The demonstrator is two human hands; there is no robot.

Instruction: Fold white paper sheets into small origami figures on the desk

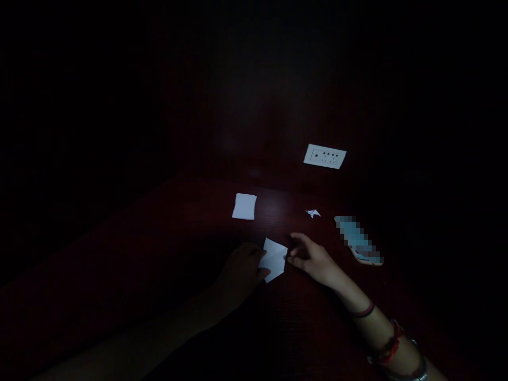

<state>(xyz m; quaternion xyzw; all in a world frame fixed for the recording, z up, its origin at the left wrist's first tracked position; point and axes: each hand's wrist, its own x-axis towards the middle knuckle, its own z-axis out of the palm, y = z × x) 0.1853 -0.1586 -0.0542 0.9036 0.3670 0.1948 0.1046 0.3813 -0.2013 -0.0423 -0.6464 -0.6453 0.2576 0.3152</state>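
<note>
A small sheet of white paper (275, 258) lies tilted over the dark red table, with a crease line showing across it. My left hand (245, 267) is closed on its left edge, thumb and fingers at the paper. Just right of the paper is my right hand (313, 260), its fingers apart and bent, holding nothing; the fingertips come close to the paper's right edge. Beyond the hands sits a stack of white square paper (244, 206). A little folded paper figure (313, 213), pointed like a bird, rests past my right hand.
A phone (359, 241) with a blurred-out screen lies on the table (206, 211) to the right of my right hand. On the dark wall behind, a white socket plate (324, 156) is fixed. Deep shadow covers both sides.
</note>
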